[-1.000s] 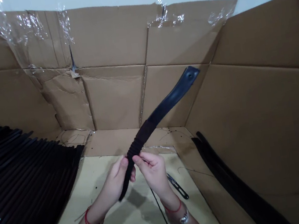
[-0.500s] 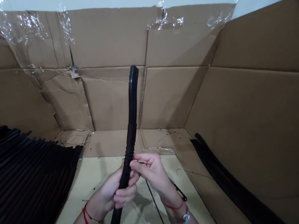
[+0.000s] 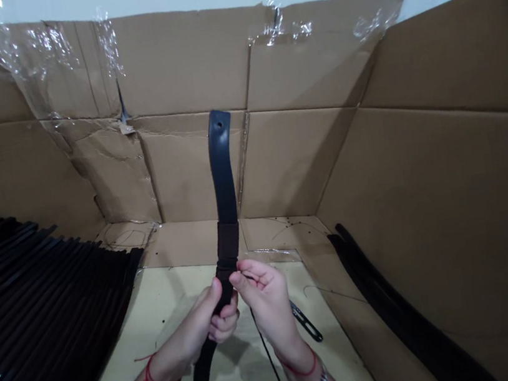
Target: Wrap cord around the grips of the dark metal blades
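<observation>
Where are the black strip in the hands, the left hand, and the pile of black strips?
Black strip (image 3: 222, 176), head view, upper flat part.
Left hand (image 3: 190, 325), head view, back of the hand.
Pile of black strips (image 3: 37, 296), head view, middle of the pile.

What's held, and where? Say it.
The left hand grips a long black rubber strap at its ribbed middle; the right hand has fingertips meeting its edge just above.
</observation>
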A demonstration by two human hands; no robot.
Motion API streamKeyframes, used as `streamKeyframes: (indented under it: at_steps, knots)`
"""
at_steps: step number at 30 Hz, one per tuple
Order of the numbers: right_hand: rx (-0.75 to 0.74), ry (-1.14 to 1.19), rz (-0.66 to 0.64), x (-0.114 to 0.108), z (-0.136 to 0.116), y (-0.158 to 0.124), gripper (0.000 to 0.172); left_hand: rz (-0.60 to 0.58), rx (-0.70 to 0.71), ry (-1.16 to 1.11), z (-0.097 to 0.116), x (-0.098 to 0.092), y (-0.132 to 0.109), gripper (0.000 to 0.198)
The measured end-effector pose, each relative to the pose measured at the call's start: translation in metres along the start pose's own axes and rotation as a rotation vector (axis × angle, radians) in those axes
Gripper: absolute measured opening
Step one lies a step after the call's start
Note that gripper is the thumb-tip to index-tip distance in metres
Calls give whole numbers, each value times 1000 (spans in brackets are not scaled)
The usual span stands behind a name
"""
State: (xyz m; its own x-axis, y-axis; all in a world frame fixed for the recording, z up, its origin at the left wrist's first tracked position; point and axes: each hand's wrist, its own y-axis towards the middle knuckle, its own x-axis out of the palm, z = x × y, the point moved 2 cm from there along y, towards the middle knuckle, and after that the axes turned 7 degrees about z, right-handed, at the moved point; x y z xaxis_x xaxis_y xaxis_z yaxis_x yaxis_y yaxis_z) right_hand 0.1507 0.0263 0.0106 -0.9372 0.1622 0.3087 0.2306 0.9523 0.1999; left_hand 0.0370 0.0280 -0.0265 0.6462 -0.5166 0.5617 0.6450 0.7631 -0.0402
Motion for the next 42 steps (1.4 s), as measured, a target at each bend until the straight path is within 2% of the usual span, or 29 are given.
streamKeyframes:
  at_steps: [2, 5, 8, 10, 12, 16, 18, 23, 25, 29, 33, 37, 42]
  knots:
    - [-18, -15, 2, 1, -3, -4, 33, -10, -15, 43, 0, -2, -2, 61]
    - [52, -21, -142, 4, -7, -9, 33, -57, -54, 69, 7, -9, -7, 59]
    - [110, -44, -247, 7, -9, -11, 30, -48, 38, 14, 15, -12, -11, 43]
    - [69, -65, -221, 7, -11, -10, 27, -22, 85, -27, 15, -10, -11, 40]
    - [38, -90, -189, 6, -12, -11, 25, -24, 78, -53, 10, -5, -10, 46]
    - [6, -108, -111, 2, -15, -16, 32, -134, -48, -125, -9, 6, -9, 60]
    - [-19, -107, -115, 0, -18, -20, 34, -155, -58, -111, -14, 9, -11, 63]
    - [1, -171, -221, -2, -20, -21, 32, -93, 10, 35, -1, 6, -17, 58]
    - [1, -193, -226, 0, -18, -19, 29, -54, 27, 17, 7, 4, -16, 52]
    - [-14, -180, -124, 7, -10, -17, 27, 14, -9, -66, 7, 2, -12, 53]
    - [-30, -120, -2, 12, -5, -24, 32, 0, -30, -55, -4, 4, -12, 62]
    - [-41, -108, 10, 13, -6, -25, 32, 35, 5, 11, -4, 5, -14, 63]
    - [-43, -81, -52, 10, -9, -13, 22, 32, 4, -47, 11, 0, -12, 58]
